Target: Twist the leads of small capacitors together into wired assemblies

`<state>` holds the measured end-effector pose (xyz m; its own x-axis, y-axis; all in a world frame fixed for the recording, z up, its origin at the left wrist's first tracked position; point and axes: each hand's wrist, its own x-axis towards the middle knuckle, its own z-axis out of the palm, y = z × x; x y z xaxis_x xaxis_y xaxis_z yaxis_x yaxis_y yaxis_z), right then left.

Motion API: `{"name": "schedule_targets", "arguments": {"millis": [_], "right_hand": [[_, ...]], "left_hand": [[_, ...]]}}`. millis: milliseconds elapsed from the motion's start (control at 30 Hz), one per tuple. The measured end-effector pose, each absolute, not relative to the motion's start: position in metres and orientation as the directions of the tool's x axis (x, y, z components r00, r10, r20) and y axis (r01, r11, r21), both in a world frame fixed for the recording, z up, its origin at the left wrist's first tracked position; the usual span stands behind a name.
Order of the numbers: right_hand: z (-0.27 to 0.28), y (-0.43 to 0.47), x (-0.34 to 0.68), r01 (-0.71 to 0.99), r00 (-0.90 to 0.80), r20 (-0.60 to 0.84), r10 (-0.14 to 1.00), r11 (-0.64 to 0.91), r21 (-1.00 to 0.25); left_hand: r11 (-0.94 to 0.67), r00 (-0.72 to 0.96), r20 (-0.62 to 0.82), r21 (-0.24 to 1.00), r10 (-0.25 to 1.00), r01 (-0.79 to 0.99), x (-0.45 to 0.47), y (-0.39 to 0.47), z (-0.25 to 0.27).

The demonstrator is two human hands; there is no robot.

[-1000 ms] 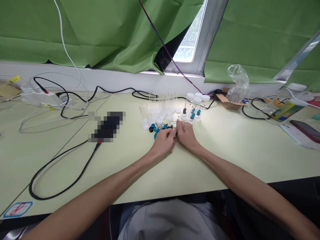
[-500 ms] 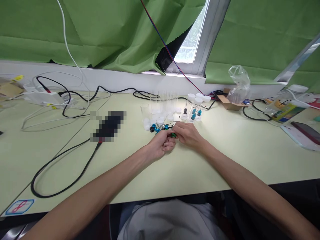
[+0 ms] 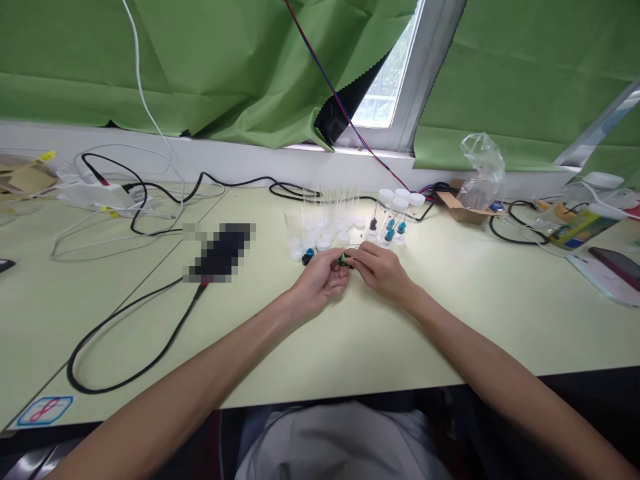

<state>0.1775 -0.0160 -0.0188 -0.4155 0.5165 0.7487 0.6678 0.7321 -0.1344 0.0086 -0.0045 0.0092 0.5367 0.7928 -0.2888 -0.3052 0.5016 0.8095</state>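
My left hand (image 3: 319,279) is closed, pinching a small green plastic piece (image 3: 343,260) between thumb and fingers. From the right, my right hand (image 3: 384,270) meets it, fingertips closed on the same piece; their grip partly hides it. Small blue and black pieces (image 3: 308,256) lie just beyond my left hand, mostly covered by it. Behind my right hand stand clear tubes (image 3: 389,217) with white caps, holding blue and black pieces with thin needle-like stems. Several clear tubes without caps (image 3: 327,200) stand farther left, with loose white caps (image 3: 343,237) near their bases.
A black device (image 3: 223,253), blurred out, lies left with its black cable (image 3: 75,353) looping over the table (image 3: 280,360). A white power strip (image 3: 95,193) and cords run along the back. At right are a cardboard box (image 3: 460,207) with a plastic bag and a phone (image 3: 617,270).
My left hand has turned slightly and now covers more of the blue and black pieces. The green piece has shifted up a little between my fingertips. The whole view has moved slightly.
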Motion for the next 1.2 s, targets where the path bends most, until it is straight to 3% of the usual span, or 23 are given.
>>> {"name": "schedule_targets", "arguments": {"millis": [133,233,400,533,900,1200], "right_hand": [[-0.017,-0.02,0.17,0.587,-0.338,0.771,0.539,0.761,-0.275],[-0.014,-0.025,0.165,0.535,-0.266,0.735,0.623,0.73,-0.425],[-0.012,-0.03,0.159,0.305,-0.155,0.546,0.824,0.565,-0.767],[-0.011,-0.031,0.156,0.094,-0.136,0.379,0.915,0.393,-0.915],[-0.004,-0.034,0.151,-0.077,-0.103,0.271,0.957,0.264,-0.961],[-0.005,-0.033,0.149,-0.342,-0.128,0.137,0.982,0.085,-0.936]], "left_hand": [[0.424,0.482,-0.234,0.841,0.845,-0.336,0.009,-0.006,0.01],[0.391,0.48,-0.197,0.853,0.855,-0.345,0.008,-0.007,0.011],[0.343,0.492,-0.15,0.879,0.858,-0.332,0.005,-0.004,0.01],[0.311,0.45,-0.138,0.889,0.882,-0.337,0.005,-0.003,0.009],[0.208,0.411,-0.064,0.925,0.91,-0.318,0.003,0.0,0.004],[0.164,0.426,-0.012,0.932,0.905,-0.323,0.002,-0.004,0.007]]}}
